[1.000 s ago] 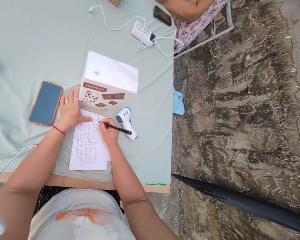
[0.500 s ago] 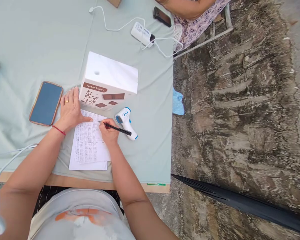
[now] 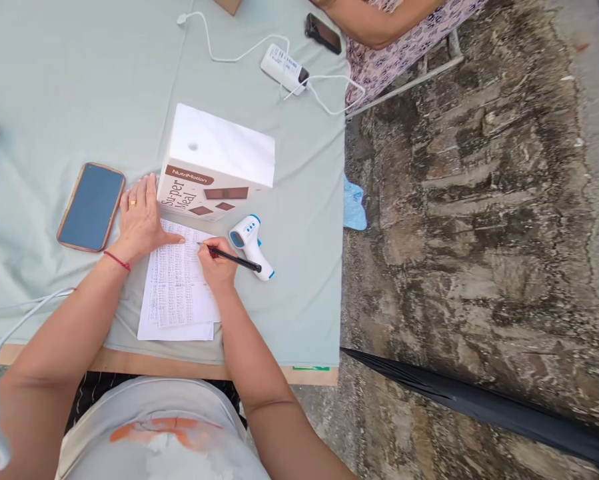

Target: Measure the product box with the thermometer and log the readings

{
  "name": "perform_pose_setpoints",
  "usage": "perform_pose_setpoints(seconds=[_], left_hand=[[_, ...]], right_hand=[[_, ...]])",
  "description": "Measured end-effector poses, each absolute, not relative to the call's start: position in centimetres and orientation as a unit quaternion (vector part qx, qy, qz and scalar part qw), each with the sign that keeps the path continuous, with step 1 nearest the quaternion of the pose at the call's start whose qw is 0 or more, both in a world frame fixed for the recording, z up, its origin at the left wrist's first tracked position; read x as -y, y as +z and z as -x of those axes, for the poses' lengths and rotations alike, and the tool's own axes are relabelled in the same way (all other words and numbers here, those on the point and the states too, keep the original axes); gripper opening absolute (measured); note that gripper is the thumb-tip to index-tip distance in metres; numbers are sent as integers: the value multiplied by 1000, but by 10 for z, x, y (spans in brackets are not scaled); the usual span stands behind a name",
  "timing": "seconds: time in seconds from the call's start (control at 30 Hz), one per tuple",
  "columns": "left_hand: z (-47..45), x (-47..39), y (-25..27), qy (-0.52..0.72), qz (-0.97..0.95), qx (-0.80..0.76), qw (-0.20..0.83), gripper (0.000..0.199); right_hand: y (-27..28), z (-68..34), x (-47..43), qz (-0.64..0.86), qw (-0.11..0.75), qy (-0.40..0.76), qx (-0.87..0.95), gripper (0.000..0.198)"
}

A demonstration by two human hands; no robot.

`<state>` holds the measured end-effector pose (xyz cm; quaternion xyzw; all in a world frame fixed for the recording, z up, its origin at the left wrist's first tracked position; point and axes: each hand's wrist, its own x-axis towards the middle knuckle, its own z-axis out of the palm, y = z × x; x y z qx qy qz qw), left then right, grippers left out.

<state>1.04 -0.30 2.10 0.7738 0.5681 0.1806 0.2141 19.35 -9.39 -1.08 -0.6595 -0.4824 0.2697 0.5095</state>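
Observation:
My right hand (image 3: 218,265) is closed around a black pen (image 3: 236,259), its tip at the upper right part of a handwritten sheet of paper (image 3: 179,287). Dense rows of writing cover that sheet, and it lies over other white paper. My left hand (image 3: 142,217) rests flat with its thumb stretched over the sheet's top, the fingers beside a white box (image 3: 219,150) labelled "NutriMotion Super Meal". Just right of the pen lies a white and blue infrared thermometer (image 3: 252,247). A smartphone (image 3: 91,207) in an orange-brown case lies left of my left hand.
On the cloth-covered table (image 3: 299,287) are a white device (image 3: 282,67) with a cable and a black phone (image 3: 323,33). Another person's arm (image 3: 374,23) is at the top right. A dark folded umbrella-like object (image 3: 454,397) extends from the table's right corner over rough ground.
The other person's arm and patterned clothing have shifted slightly to the right and down. My hands, the pen and the paper look nearly unchanged.

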Motion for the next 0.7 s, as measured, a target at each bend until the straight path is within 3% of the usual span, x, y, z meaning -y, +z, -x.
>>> perform_pose_setpoints(seconds=[0.43, 0.7], left_hand=[[-10, 1, 17, 201, -783, -549, 213, 154], [-6, -1, 10, 220, -784, -538, 219, 154]], right_hand=[[-8, -192, 95, 668, 534, 257, 451, 14], [-14, -193, 95, 677, 505, 255, 472, 10]])
